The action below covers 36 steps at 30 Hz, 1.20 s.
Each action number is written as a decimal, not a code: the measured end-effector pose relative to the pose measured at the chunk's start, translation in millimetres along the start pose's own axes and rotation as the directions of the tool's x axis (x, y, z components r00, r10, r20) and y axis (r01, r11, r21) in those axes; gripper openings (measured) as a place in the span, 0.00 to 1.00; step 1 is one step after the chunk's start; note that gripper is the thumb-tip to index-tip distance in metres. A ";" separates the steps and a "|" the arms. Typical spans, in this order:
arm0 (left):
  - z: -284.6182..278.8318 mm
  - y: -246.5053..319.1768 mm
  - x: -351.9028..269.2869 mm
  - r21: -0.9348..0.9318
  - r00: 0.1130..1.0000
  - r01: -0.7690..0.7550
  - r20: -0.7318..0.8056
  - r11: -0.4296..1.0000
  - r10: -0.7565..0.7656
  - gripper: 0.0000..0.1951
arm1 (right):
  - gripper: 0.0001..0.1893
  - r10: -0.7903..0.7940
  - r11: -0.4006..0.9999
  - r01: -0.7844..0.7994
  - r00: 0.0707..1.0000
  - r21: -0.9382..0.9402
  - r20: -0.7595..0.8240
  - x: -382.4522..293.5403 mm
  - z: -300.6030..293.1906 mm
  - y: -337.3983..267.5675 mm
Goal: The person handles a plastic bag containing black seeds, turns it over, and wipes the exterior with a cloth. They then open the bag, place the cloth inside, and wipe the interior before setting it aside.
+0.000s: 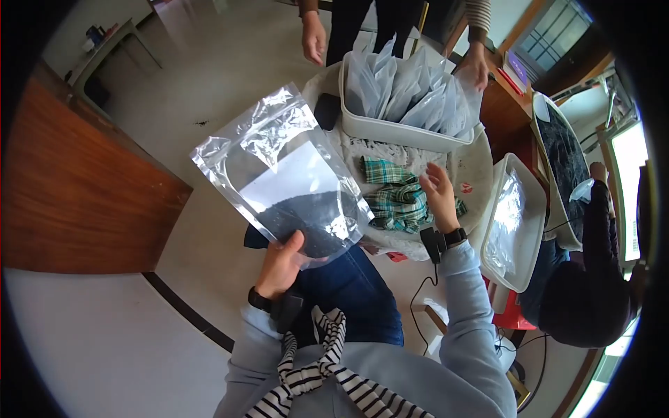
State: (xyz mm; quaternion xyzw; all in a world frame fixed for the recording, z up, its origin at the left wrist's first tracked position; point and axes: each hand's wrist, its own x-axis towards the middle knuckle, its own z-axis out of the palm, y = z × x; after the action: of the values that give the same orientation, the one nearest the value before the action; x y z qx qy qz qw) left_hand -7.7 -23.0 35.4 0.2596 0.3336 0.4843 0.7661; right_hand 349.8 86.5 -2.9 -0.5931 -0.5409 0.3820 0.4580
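My left hand grips the lower end of a clear zip-top plastic pouch, tilted over my lap. Dark granular material fills its lower part, and a white sheet shows behind or inside it; which, I cannot tell. My right hand is raised with fingers apart, holding nothing, over the right side of a crumpled green plaid cloth. That cloth lies on a cloth-covered round table. Beyond it stands a white plastic bin packed with upright filled pouches.
A person's hand touches a pouch at the bin's right end; their other hand hangs left. A white tray of clear bags stands at right, near another person. A dark phone-like object lies beside the bin.
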 end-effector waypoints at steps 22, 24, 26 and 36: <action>10.0 19.4 21.9 -0.478 0.985 -0.171 -0.093 0.861 0.144 0.27 | 0.15 0.033 0.799 -0.006 0.999 -0.601 0.034 29.7 25.6 46.8; 8.2 19.5 20.6 -0.471 0.985 -0.172 -0.067 0.865 0.160 0.27 | 0.15 -0.211 0.746 0.304 0.952 -0.592 0.223 52.3 35.0 62.2; 4.9 19.7 17.1 -0.466 0.985 -0.169 -0.093 0.868 0.143 0.27 | 0.15 -0.149 0.673 0.306 0.948 -0.673 0.281 54.9 56.4 63.0; 15.6 28.9 11.3 -0.509 0.917 -0.277 -0.393 0.815 0.066 0.27 | 0.11 0.183 0.791 0.108 0.898 -0.603 0.401 77.3 41.0 86.0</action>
State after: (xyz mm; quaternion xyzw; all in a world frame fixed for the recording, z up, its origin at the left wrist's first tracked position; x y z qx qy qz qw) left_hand -8.8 -2.4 63.3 -0.0370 0.2870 0.6670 0.6865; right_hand 345.5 168.9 -93.8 -0.6179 -0.7114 0.3195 0.0997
